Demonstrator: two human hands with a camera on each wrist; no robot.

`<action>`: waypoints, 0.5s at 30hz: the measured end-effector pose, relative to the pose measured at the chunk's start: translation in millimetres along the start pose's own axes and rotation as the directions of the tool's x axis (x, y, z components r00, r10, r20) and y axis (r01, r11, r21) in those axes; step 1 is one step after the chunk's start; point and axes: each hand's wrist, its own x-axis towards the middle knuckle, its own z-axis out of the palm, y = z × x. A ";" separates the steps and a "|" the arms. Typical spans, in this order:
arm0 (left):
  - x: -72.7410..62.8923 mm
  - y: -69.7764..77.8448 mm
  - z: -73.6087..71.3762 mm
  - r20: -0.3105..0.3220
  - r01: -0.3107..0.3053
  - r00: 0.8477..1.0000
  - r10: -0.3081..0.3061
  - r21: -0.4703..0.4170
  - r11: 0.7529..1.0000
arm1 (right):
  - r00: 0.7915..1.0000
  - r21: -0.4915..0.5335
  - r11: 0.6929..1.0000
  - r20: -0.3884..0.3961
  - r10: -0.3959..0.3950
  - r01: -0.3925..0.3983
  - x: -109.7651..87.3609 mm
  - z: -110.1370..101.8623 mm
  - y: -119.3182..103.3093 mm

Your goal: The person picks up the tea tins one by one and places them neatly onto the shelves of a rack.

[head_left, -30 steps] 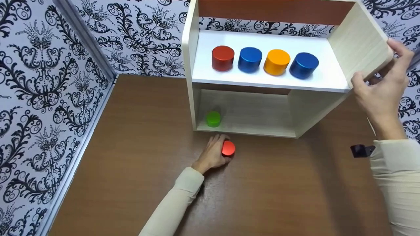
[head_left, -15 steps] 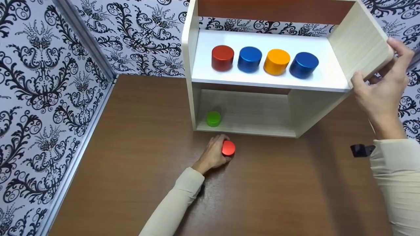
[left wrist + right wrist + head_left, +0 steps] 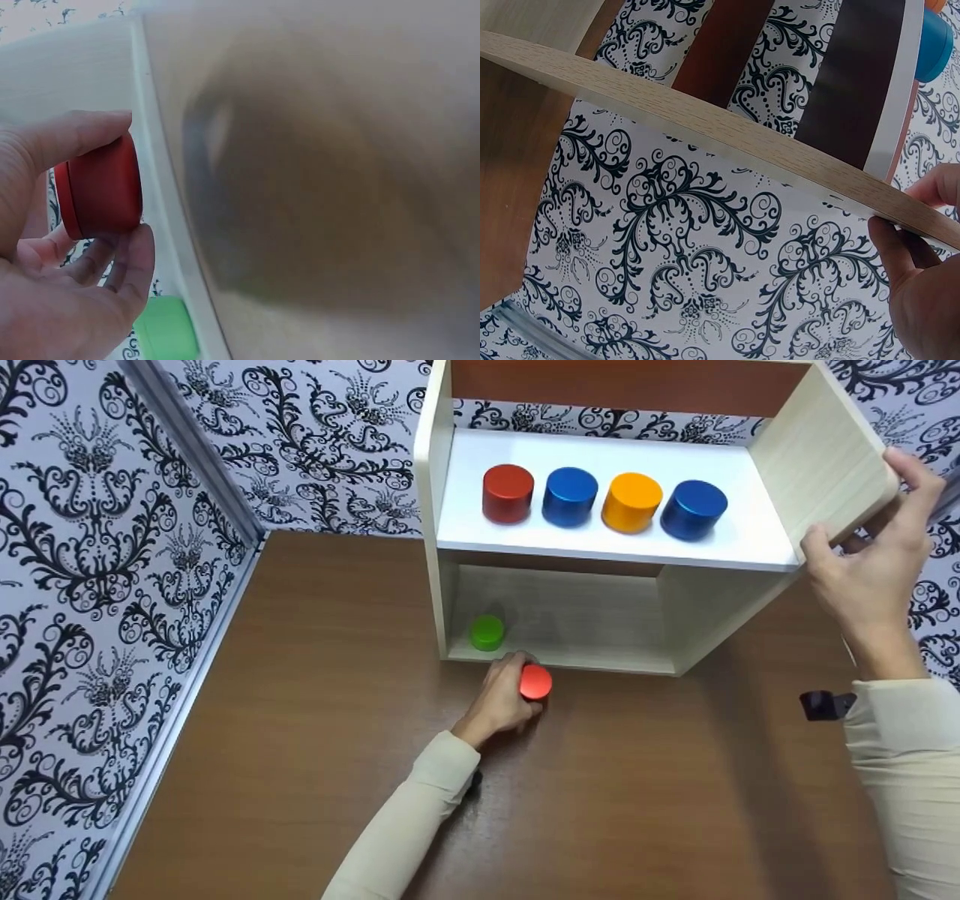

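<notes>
My left hand grips a small red round tin just in front of the shelf's lower front edge. In the left wrist view the thumb lies on one side of the red tin and the fingers on the other; it appears raised off the table. Close by, a green tin stands in the left front corner of the lower compartment. My right hand holds the front edge of the shelf's right side panel, thumb on the inner face; in the right wrist view the fingers clasp the panel's edge.
On the white upper shelf stand a dark red tin, a blue tin, an orange tin and another blue tin in a row. The shelf unit rests on a brown table before patterned walls.
My left hand has moved a little to the right and towards the shelf, carrying the red tin. The right hand stays on the side panel.
</notes>
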 end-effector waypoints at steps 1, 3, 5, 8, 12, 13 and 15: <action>2.3 1.9 -0.4 -0.008 0.002 1.000 -0.002 0.004 1.000 | 1.000 0.000 1.000 0.000 0.000 0.000 0.1 0.0 0.3; 7.2 5.5 -1.4 -0.019 0.015 1.000 -0.014 0.015 1.000 | 1.000 -0.005 1.000 -0.001 -0.006 0.006 0.3 0.0 0.6; 12.1 9.0 -2.1 -0.028 0.041 0.999 -0.040 0.026 0.999 | 1.000 -0.014 1.000 -0.001 -0.016 0.016 0.4 0.1 1.0; 19.9 13.4 -2.7 -0.039 0.082 0.996 -0.081 0.037 0.996 | 1.000 -0.018 1.000 -0.001 -0.025 0.025 0.8 0.1 1.7; 29.8 15.8 -1.4 -0.059 0.090 0.994 -0.087 0.048 0.995 | 1.000 -0.003 1.000 -0.001 -0.023 0.023 0.9 0.2 2.2; 31.9 15.9 -0.9 -0.065 0.087 0.994 -0.084 0.048 0.995 | 1.000 0.001 1.000 -0.001 -0.022 0.022 0.9 0.3 2.1; 35.8 15.6 0.3 -0.083 0.075 0.994 -0.071 0.048 0.996 | 1.000 0.011 1.000 0.000 -0.023 0.023 1.3 0.4 2.1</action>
